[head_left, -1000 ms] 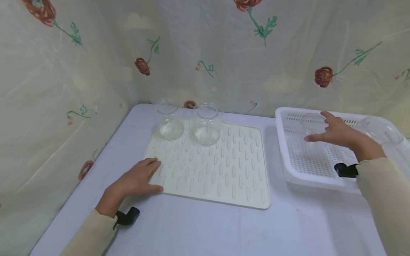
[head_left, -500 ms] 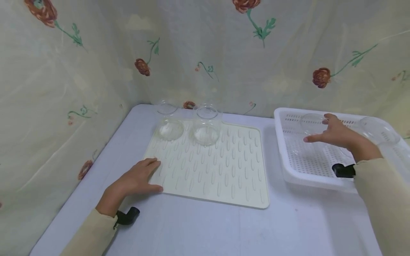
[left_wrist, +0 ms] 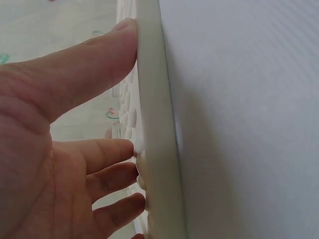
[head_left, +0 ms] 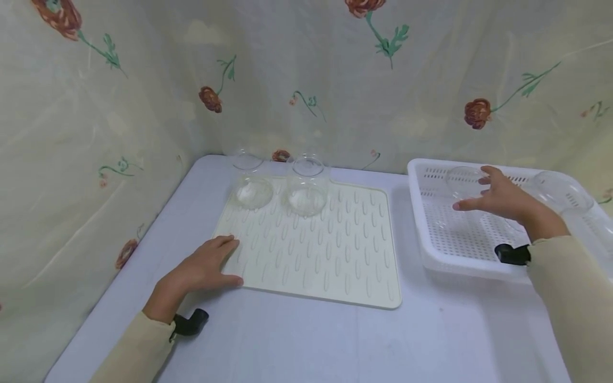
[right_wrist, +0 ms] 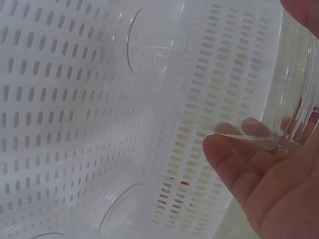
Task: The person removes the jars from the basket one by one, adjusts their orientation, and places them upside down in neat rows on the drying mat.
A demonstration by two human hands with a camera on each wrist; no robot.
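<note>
A clear glass cup point(head_left: 461, 180) is in my right hand point(head_left: 513, 201), over the far left part of a white perforated basket point(head_left: 471, 267). The fingers and thumb curve round the cup's side; in the right wrist view part of this cup point(right_wrist: 295, 82) shows at the right edge, the fingers behind it. My left hand point(head_left: 200, 269) rests on the near left corner of a cream ribbed drying mat point(head_left: 330, 260). Its fingertips touch the top of the mat and its thumb lies along the edge. Two clear glass cups, a left one point(head_left: 254, 194) and a right one point(head_left: 307, 199), stand on the mat's far left part.
More clear glass point(head_left: 561, 189) lies in the right part of the basket, partly behind my right forearm. A white cloth point(head_left: 287, 340) covers the table. Flowered curtains point(head_left: 412, 96) hang close behind and on the left.
The view has shifted very slightly. Both hands keep nearly the same place, and the cups on the mat have not moved.
</note>
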